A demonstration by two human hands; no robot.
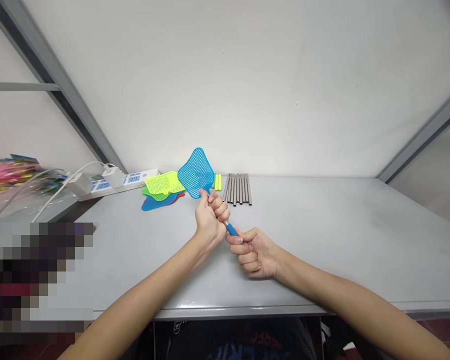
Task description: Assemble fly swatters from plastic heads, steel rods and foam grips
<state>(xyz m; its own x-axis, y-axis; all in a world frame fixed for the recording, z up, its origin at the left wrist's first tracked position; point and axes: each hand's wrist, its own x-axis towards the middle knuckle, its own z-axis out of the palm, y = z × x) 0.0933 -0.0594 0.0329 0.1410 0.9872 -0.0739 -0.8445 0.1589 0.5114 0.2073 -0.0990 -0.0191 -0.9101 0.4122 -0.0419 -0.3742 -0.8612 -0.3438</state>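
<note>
A blue fly swatter [197, 172] with a perforated head is held up between my two hands, its head tilted toward the back left. My left hand [211, 214] is closed around the neck just below the head. Lower down, my right hand [255, 254] grips the blue handle [231, 229], and a bit of metal rod shows between the hands. Behind my left hand lie loose swatter heads: a yellow-green stack [165, 183] over a blue one [158, 202], with a red edge [180, 195] peeking out. Several metal tubes [239, 190] lie in a row beside green handles [218, 182].
A white power strip [135, 178] with plugged-in chargers [113, 176] and cables runs along the back left. Colourful packaged items [13, 175] in clear plastic lie at far left. The grey table [341, 235] meets a white wall. A blurred-out area covers the lower left.
</note>
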